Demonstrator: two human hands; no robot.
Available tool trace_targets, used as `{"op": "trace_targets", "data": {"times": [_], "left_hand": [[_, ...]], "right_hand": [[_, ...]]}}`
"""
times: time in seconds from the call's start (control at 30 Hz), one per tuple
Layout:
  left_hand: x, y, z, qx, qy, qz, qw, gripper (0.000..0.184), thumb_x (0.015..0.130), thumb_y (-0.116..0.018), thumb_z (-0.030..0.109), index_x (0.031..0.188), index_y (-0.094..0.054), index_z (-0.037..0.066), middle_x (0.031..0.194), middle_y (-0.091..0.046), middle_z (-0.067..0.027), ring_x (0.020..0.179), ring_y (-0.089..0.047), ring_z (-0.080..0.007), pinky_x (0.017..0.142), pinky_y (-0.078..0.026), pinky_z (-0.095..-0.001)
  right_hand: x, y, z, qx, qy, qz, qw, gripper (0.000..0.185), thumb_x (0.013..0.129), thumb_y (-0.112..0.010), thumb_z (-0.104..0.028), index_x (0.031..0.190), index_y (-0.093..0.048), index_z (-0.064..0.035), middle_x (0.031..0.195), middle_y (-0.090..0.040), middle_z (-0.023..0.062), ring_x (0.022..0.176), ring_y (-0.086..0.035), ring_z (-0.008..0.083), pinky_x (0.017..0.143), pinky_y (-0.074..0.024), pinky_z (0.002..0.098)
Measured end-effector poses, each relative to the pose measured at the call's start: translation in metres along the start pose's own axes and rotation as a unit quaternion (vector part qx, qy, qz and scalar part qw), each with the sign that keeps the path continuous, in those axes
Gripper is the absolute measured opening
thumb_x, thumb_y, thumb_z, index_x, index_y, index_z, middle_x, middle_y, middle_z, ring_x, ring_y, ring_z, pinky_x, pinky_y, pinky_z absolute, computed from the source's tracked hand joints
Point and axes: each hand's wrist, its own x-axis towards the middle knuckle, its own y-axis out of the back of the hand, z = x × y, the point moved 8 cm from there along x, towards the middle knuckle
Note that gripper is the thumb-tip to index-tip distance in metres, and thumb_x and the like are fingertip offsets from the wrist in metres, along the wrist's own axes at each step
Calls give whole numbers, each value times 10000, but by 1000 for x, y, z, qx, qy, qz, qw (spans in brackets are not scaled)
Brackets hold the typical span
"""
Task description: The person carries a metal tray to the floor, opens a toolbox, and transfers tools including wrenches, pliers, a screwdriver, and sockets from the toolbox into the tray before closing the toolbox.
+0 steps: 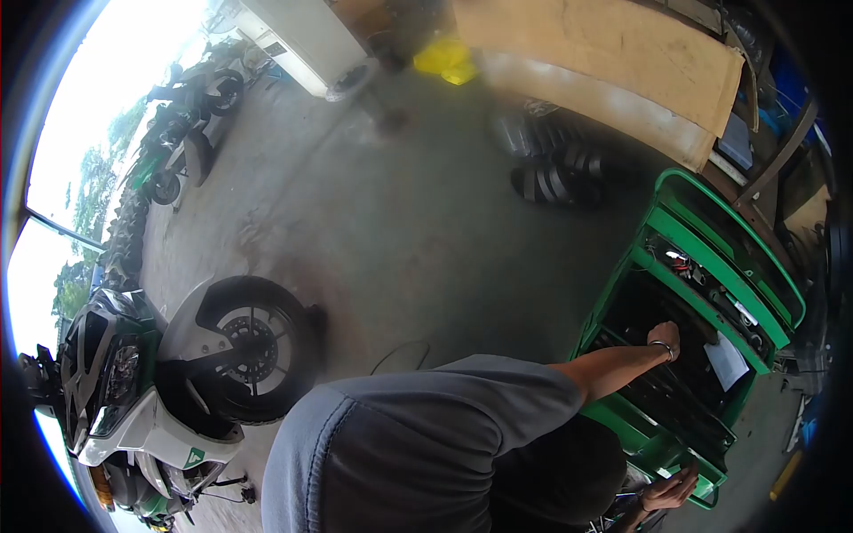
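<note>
A green metal tool cart (614, 423) stands at the right, with dark, hard-to-make-out items inside. My left hand (665, 339), with a bracelet at the wrist, reaches down into its dark compartment. Its fingers are curled closed, and what they hold, if anything, is hidden. Beside it lies a white sheet (727, 361). Lower down, my right hand (670, 489) has its fingers bent over the near end of the cart, gripping the green edge. An upper tray (718, 286) of the cart carries small tools and a white-handled item.
A white motorcycle (142, 435) with its front wheel turned this way stands at the left. Dark sandals (555, 185) lie on the concrete floor. A cardboard-covered surface (613, 62), a yellow bag (447, 60) and a white cabinet (293, 44) are at the top. More motorcycles (178, 133) stand near the bright opening.
</note>
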Motion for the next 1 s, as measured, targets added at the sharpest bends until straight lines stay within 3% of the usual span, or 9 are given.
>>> {"op": "trace_targets", "data": {"times": [0.13,0.2,0.3,0.4,0.57,0.77,0.83,0.9,1.0], "left_hand": [[6,-5,-1,-10,0,-35,999,219,795,-643,10,1005,-704,-6,1059,-712,-211,1052,-683,-351,879,-570,-417],[8,-7,-3,18,11,-69,997,600,814,-642,76,1339,-396,-78,1168,-664,-245,1134,-642,-373,961,-528,-437],[-6,2,7,81,-26,-138,987,956,818,-662,170,1501,-58,-120,1175,-653,-266,1133,-636,-385,962,-529,-419],[-11,1,26,202,-135,-137,960,366,806,-650,190,1084,-694,-44,1211,-640,-281,1171,-610,-402,993,-504,-444],[-3,-1,30,329,-200,-101,917,352,807,-703,251,1104,-692,63,1152,-681,-220,1107,-638,-407,930,-523,-481],[-40,32,96,319,-509,20,799,429,833,-750,378,1115,-653,69,1157,-658,-196,1063,-624,-401,873,-507,-499],[-67,41,132,325,-631,7,705,523,881,-703,375,1235,-612,0,1259,-609,-257,1119,-604,-428,940,-494,-475],[-102,50,165,281,-595,-107,745,500,885,-704,382,1221,-624,20,1212,-644,-231,1097,-617,-414,915,-496,-458],[-181,77,209,240,-701,-29,670,472,904,-714,373,1205,-629,18,1077,-688,-197,1003,-663,-307,855,-503,-373]], "right_hand": [[9,-1,-12,27,12,3,1000,413,1003,-356,-221,1138,-653,31,1031,-684,184,889,-618,371,799,-464,451],[9,-1,-9,50,-27,-11,998,416,984,-361,-229,1095,-660,39,987,-685,173,837,-620,362,768,-467,447],[24,11,-31,48,-5,-2,999,336,921,-418,-154,1058,-649,48,894,-655,184,737,-573,369,690,-436,449],[27,16,-28,56,-13,17,998,274,838,-502,-108,1036,-665,-10,832,-630,152,705,-564,333,655,-416,409],[35,27,-30,73,-15,43,996,218,780,-558,-50,968,-666,-30,778,-623,118,647,-559,306,619,-417,394],[20,22,-22,49,37,71,996,191,759,-594,-92,928,-669,-44,722,-610,74,641,-592,278,572,-467,390],[21,21,-19,92,2,46,995,222,789,-623,-145,993,-670,-71,753,-607,71,700,-612,279,590,-510,396],[23,22,-17,60,-50,4,997,337,812,-672,-216,1128,-633,-105,883,-611,78,836,-623,284,645,-547,402],[29,36,-10,109,-120,29,986,585,805,-759,-317,1300,-530,-105,1102,-576,128,1030,-584,349,802,-565,428]]}}
